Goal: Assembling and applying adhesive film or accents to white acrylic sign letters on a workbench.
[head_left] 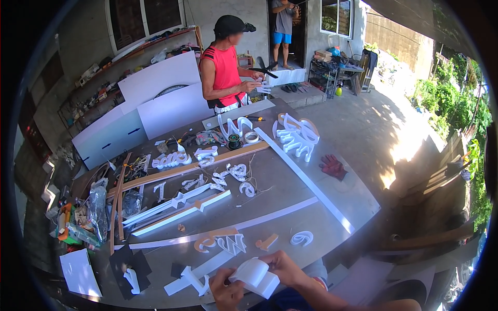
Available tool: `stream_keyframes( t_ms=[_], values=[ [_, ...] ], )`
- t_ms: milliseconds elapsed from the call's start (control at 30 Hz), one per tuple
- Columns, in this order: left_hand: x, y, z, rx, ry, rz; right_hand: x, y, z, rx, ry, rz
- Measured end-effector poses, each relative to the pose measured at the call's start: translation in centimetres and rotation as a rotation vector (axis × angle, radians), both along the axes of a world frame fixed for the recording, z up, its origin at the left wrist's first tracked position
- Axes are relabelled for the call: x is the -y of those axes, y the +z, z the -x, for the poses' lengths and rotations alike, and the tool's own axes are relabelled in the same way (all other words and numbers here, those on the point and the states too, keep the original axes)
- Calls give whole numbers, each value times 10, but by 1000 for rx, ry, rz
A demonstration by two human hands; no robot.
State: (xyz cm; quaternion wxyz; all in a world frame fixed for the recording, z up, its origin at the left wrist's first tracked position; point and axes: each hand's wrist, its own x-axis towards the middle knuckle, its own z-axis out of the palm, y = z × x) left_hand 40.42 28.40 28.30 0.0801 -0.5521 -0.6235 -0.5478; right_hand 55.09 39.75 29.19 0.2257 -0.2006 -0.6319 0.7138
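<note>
We have the white raised letter-like pc. (255,274) up in both hands at the near edge of the grey worktable (290,181), approx. mid-front. Our L hand (226,287) grips its left end, thumb and fingers bent round the side; our R hand (280,265) pinches the upper right edge, fingertips partly hidden, so we can't tell how firm the grip is.

We'd judge it light and fairly stiff, prob. foam or thin plastic; the smooth faces may be a bit slippery, and thin rims could dent or crack if squeezed. Best hold, we think: the thick side walls, one hand per end, w/ light pressure.

Just L of our hands lies a white T-shaped letter (194,282), touching a flat white strip (176,285).

Containers: far L, an orange-and-green box (63,216) is piled w/ mixed small stuff, too jumbled to ID. Beside it, a clear plastic bag (98,207) stands crumpled; contents, if any, we can't make out.
</note>
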Motion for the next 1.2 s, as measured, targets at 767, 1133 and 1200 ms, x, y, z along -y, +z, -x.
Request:
stream_keyframes(
  t_ms=[767, 1133, 1200],
  values=[
    [-8, -3, 2, -22, -96, -51, 18, 17, 0, 208, -274, -430],
    [-8, 0, 4, -57, -118, -30, 21, 11, 3, 146, -282, -488],
    [-9, 1, 3, -47, -121, -42, 23, 6, 4, 122, -300, -515]
  ],
)
